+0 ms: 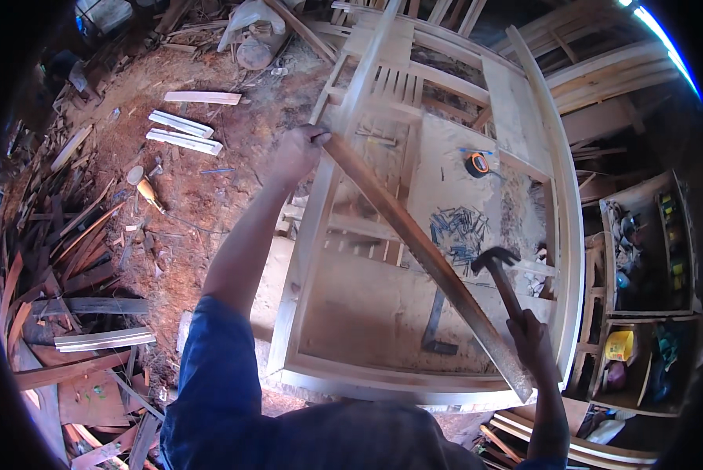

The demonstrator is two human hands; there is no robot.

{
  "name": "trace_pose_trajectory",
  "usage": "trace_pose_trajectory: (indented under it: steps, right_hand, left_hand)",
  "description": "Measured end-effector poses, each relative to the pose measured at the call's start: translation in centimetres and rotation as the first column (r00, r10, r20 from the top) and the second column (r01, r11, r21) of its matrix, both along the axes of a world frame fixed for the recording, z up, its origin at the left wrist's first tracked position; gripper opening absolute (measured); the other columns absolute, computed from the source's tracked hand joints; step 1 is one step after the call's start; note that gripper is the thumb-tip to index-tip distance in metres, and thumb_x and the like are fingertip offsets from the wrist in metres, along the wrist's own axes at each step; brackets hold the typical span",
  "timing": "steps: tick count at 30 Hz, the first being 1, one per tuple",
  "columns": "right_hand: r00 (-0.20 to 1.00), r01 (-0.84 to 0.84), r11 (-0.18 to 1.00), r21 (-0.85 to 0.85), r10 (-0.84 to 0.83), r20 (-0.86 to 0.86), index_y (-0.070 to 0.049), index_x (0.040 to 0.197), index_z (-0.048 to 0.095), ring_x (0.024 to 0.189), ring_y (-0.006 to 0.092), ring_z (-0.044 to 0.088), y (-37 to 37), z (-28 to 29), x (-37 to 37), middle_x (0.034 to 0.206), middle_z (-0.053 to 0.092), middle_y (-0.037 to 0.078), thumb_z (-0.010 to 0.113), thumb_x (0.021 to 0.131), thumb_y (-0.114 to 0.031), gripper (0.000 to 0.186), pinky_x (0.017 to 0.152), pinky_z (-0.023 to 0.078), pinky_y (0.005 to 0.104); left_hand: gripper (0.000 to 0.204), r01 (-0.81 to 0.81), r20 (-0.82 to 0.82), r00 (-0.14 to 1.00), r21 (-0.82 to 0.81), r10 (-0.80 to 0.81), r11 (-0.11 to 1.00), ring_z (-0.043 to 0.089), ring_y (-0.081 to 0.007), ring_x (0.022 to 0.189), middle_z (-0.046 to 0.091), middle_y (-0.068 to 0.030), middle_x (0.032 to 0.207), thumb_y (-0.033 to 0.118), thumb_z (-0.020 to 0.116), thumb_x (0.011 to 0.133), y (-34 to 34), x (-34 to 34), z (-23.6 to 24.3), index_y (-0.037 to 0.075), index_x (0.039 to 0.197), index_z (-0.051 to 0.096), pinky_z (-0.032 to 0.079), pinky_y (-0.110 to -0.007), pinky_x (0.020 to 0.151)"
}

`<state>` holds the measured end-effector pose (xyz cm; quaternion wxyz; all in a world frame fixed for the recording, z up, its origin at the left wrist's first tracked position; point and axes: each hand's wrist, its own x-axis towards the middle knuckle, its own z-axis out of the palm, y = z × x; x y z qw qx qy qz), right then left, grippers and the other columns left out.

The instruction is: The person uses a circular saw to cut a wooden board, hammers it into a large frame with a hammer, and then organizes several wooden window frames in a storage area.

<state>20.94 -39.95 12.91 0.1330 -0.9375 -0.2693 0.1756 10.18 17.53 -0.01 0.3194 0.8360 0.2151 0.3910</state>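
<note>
My left hand [295,154] grips the far end of a long dark wooden slat [426,254] that runs diagonally across a pale wooden furniture frame [304,258] lying flat. My right hand [533,341] holds a claw hammer [499,270] by its handle, head raised just right of the slat's middle. A heap of nails [457,229] lies on the frame's panel beside the hammer head. An orange tape measure [477,164] rests farther back on the panel.
Sawdust-covered dirt floor [202,196] on the left carries white moulding strips [181,131] and a mallet [144,186]. Scrap timber [61,258] is piled at the far left. Wooden shelves [641,274] with small items stand at the right. Curved planks [571,446] lie near my feet.
</note>
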Motion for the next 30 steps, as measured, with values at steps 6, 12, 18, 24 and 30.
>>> trace_pose_trajectory:
  steps: [6,12,18,24,30]
  right_hand:
    - [0.979,0.130,0.955,0.267,-0.081,-0.186,0.001,0.098,0.059,0.068,0.0240,0.066,11.3,-0.7,-0.2,0.074,0.063,0.023,0.063,0.099,-0.023,0.024,0.062,0.047,0.0427]
    - [0.988,-0.049,0.909,0.414,0.104,-0.110,0.000,0.106,0.061,0.069,0.0360,0.066,22.9,1.5,-0.7,0.078,0.064,0.025,0.061,0.100,-0.025,0.025,0.065,0.048,0.0435]
    - [0.956,-0.290,0.734,0.614,0.241,0.164,0.001,0.104,0.054,0.054,0.0263,0.061,32.2,3.1,-2.3,0.061,0.055,0.018,0.060,0.103,-0.028,0.029,0.055,0.047,0.0414]
    - [0.890,-0.449,0.855,0.259,0.404,0.210,0.000,0.107,0.053,0.084,0.0503,0.067,35.0,-1.6,-0.2,0.083,0.068,0.030,0.057,0.103,-0.031,0.032,0.071,0.052,0.0513]
    - [0.962,-0.245,0.794,0.556,0.271,0.037,0.001,0.115,0.056,0.087,0.0512,0.067,34.5,1.5,-3.2,0.086,0.067,0.032,0.057,0.101,-0.033,0.037,0.078,0.052,0.0547]
  left_hand:
    - [0.018,0.033,-0.085,0.995,-0.146,-0.046,0.989,0.073,-0.0341,0.086,0.075,-0.0180,0.097,0.017,0.072,0.091,1.0,1.6,-2.1,0.004,0.104,0.077,0.056,-0.038,0.080]
    - [0.015,0.059,-0.024,0.998,-0.207,-0.065,0.977,0.074,-0.0305,0.084,0.075,-0.0159,0.096,0.014,0.072,0.091,1.3,2.2,-2.9,0.007,0.102,0.078,0.056,-0.036,0.078]
    - [0.014,-0.070,-0.128,0.990,-0.095,0.058,0.993,0.074,-0.0323,0.086,0.075,-0.0148,0.097,0.015,0.072,0.089,-0.1,1.3,-1.6,0.008,0.100,0.079,0.057,-0.038,0.076]
    - [0.014,-0.069,-0.096,0.993,0.010,0.069,0.998,0.074,-0.0325,0.086,0.075,-0.0143,0.100,0.012,0.070,0.088,-0.6,1.6,-1.7,0.010,0.097,0.079,0.058,-0.039,0.076]
    - [0.013,0.018,0.032,0.999,-0.038,-0.017,0.999,0.074,-0.0320,0.086,0.075,-0.0148,0.100,0.013,0.070,0.088,0.9,0.9,-3.3,0.010,0.096,0.080,0.058,-0.039,0.078]
